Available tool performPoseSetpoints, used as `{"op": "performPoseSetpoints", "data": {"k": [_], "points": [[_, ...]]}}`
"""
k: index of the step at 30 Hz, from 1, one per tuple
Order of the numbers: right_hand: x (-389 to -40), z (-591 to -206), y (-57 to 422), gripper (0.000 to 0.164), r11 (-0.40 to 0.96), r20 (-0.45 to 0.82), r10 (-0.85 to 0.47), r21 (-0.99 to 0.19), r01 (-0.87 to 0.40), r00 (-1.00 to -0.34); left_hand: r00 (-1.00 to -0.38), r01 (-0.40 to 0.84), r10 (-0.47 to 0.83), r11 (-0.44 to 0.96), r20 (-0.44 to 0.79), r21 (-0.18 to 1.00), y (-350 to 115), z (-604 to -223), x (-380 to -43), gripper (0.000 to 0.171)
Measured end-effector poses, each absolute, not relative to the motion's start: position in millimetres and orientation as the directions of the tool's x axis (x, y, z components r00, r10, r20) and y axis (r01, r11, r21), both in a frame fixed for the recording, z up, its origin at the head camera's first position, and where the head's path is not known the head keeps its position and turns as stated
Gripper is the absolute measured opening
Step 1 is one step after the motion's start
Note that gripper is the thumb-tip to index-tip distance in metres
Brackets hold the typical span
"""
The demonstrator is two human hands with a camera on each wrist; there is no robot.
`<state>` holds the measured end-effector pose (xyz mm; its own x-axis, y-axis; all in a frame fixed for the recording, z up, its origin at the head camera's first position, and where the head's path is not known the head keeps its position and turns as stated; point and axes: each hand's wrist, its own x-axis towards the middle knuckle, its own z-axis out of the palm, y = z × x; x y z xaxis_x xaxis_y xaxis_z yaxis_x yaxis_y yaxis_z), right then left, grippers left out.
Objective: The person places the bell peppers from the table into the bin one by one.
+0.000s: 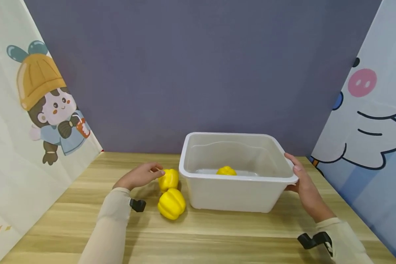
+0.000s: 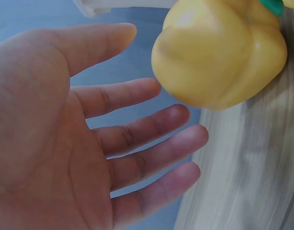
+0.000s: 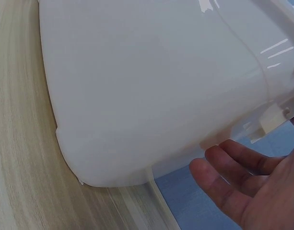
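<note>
A white plastic tub stands on the table, with one yellow bell pepper visible inside. My right hand grips the tub's right rim, thumb at the top edge and fingers below it against the outer wall; in the right wrist view those fingers are bent beside the wall. Left of the tub, two more yellow bell peppers lie close together, a far one and a near one. My left hand is beside the far pepper. Its fingers are spread and nearly straight in the left wrist view, holding nothing.
The wood-grain table meets a grey back panel just behind the tub. Cartoon-printed side panels border the table at left and right. Black wrist mounts sit on both sleeves.
</note>
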<state>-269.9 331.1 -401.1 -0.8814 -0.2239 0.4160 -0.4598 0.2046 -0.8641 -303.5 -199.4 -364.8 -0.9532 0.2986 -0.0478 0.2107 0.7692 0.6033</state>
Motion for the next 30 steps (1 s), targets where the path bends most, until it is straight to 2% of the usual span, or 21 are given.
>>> {"op": "performPoseSetpoints", "data": {"k": [7, 19, 30], "points": [[-268.8, -399.5, 330.9, 0.052, 0.192, 0.425, -0.218, -0.864, -0.466, -0.879, -0.956, 0.191, 0.286, 0.779, -0.067, 0.597, -195.4, -367.6, -306.4, 0.053], [-266.7, -399.2, 329.1, 0.053, 0.263, 0.407, -0.205, -0.853, -0.450, -0.890, -0.953, 0.176, 0.287, 0.783, -0.095, 0.597, -192.6, -375.6, -307.5, 0.062], [-263.8, -396.9, 327.6, 0.053, 0.253, 0.402, -0.208, -0.859, -0.446, -0.892, -0.958, 0.120, 0.254, 0.781, -0.136, 0.613, -192.6, -383.5, -308.1, 0.084]]}}
